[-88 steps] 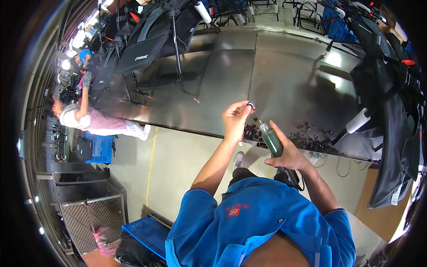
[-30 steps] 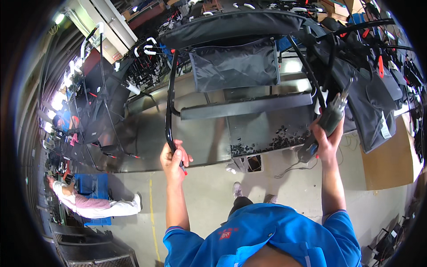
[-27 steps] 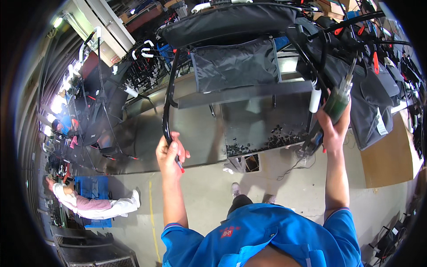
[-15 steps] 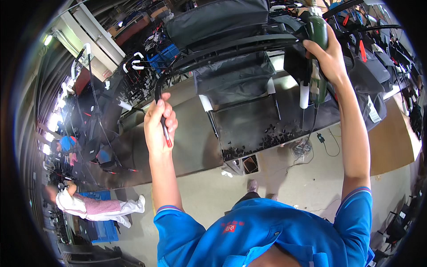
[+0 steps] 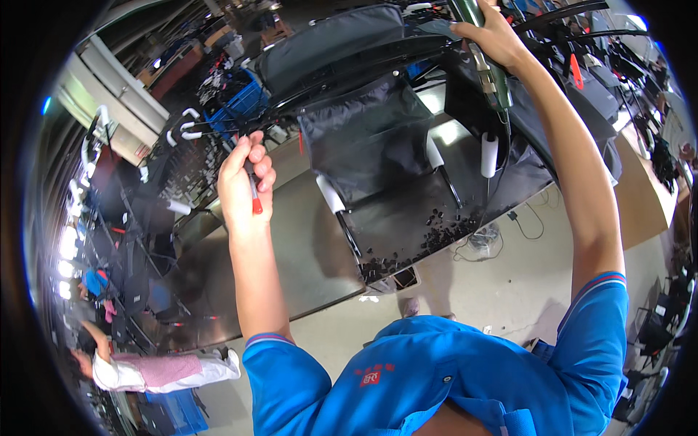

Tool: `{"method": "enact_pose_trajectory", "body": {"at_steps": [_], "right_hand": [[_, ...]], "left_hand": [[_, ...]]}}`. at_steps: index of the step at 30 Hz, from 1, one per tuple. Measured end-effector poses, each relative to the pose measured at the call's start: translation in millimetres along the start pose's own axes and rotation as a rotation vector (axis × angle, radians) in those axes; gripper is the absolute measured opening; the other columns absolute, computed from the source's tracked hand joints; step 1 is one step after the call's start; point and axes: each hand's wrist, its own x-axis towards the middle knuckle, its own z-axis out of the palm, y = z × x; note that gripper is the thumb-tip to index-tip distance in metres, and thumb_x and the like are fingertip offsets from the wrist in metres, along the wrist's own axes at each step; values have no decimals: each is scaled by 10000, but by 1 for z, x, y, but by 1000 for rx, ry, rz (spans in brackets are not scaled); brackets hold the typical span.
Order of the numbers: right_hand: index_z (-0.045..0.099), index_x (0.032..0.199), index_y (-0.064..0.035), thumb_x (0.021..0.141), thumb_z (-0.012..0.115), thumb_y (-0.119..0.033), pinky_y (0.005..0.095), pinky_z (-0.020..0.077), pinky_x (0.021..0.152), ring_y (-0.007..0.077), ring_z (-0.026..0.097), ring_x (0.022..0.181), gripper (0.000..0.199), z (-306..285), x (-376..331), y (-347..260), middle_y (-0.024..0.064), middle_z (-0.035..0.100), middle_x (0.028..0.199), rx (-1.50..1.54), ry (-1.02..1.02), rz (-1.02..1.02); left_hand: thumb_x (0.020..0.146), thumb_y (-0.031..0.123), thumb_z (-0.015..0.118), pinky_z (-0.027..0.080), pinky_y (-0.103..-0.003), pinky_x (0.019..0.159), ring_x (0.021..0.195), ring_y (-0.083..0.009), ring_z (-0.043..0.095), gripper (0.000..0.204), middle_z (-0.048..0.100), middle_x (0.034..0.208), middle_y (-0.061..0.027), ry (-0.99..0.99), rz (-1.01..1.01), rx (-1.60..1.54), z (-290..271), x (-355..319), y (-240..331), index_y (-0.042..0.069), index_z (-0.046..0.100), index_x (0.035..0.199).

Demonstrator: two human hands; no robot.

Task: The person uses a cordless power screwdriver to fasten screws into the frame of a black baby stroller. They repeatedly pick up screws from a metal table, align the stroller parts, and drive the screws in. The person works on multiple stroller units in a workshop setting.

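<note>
my left hand (image 5: 246, 185) is raised, its fingers (image 5: 260, 168) clenched around a thin black metal tube with a red tip (image 5: 254, 190), part of the folding frame overhead. my right hand (image 5: 498, 38) is up high, fingers wrapped tight on a green powered hand tool (image 5: 486, 58) pointing down against the frame. black fabric seat panel (image 5: 367, 138) hangs between both hands. below lies the steel bench (image 5: 302, 247), scattered with small black parts (image 5: 429, 236).

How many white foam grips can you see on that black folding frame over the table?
3: one white foam grip hangs under the right hand, one beside the fabric panel, one lower left. Others may be hidden.
</note>
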Motion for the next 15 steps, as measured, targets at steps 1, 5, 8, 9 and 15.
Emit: {"method": "enact_pose_trajectory", "body": {"at_steps": [1, 5, 8, 9, 15], "right_hand": [[400, 1411, -55, 782, 683, -89, 291, 488, 545, 126, 566, 582, 690, 4, 9, 0, 41, 562, 751, -30, 24, 3], [431, 1405, -71, 749, 684, -123, 292, 502, 580, 140, 588, 626, 705, 7, 13, -8, 56, 599, 842, -189, -38, -43], [317, 1486, -58, 737, 738, -134, 299, 522, 684, 158, 618, 777, 863, -2, -9, -22, 95, 622, 949, -322, -113, 133], [360, 1476, -87, 738, 721, -147, 351, 536, 743, 245, 658, 807, 823, 13, -32, -16, 125, 658, 992, -428, -69, -177], [337, 1494, -71, 691, 716, -58, 390, 405, 1079, 354, 505, 1304, 888, 57, -160, 40, 179, 500, 1438, -245, -298, 76]], "left_hand": [[993, 213, 546, 330, -212, 430, 563, -68, 453, 252, 512, 738, 13, -37, -4, -35, 0, 2, -1, -24, 564, 1076], [1013, 207, 506, 344, -225, 443, 569, -94, 465, 261, 517, 751, 2, -181, -27, -144, -3, 4, -6, -29, 539, 1119], [1050, 333, 403, 390, -260, 493, 624, -146, 490, 455, 526, 842, -43, -347, -34, -323, -13, 8, -18, -62, 490, 1257], [1056, 391, 347, 408, -279, 517, 637, -170, 497, 532, 526, 857, -56, -430, 4, -390, -17, 11, -29, -55, 465, 1320], [1009, 336, 465, 364, -222, 491, 582, -82, 463, 377, 542, 720, 6, -261, -21, -68, -20, 32, -158, 6, 623, 1099]]}}
